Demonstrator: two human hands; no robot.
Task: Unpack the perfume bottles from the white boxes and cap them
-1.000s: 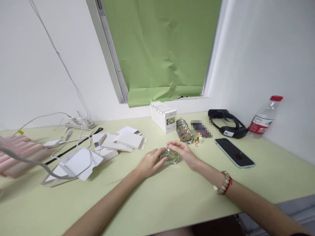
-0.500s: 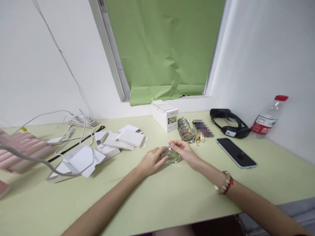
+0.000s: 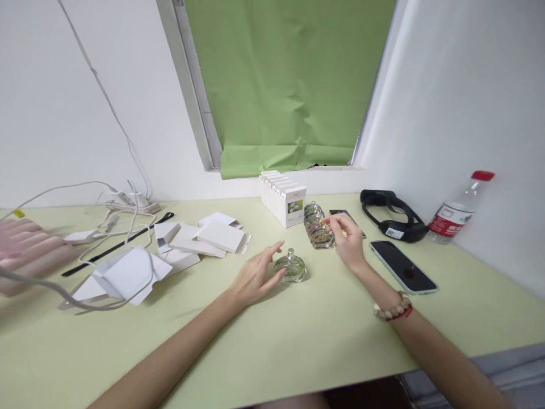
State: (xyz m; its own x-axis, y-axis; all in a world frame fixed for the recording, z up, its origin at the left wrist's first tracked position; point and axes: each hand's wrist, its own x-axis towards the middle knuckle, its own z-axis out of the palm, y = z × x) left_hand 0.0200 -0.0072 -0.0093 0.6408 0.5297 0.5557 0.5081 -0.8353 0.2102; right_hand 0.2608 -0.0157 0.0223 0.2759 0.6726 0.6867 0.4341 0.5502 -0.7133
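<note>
A rounded clear glass perfume bottle (image 3: 290,268) stands upright on the table with its metal spray neck bare. My left hand (image 3: 254,275) rests at its left side, fingers spread and the thumb tip in front of the glass; whether it touches cannot be told. To the right, my right hand (image 3: 348,243) hovers by the row of similar bottles (image 3: 320,234), over the spot where small gold caps lie. Its fingers are partly bent and look apart, with nothing clearly held. The hand covers most of the caps.
White boxes (image 3: 283,201) stand in a row behind. Flattened white cartons (image 3: 219,234) and cables (image 3: 128,227) lie left. At right are a phone (image 3: 402,266), a dark device (image 3: 347,215), a black headset (image 3: 394,218) and a water bottle (image 3: 453,216).
My right hand has left the bottle's neck and moved right to the gold caps. My left hand has loosened from the bottle, its fingers now spread. The view has shifted slightly.
</note>
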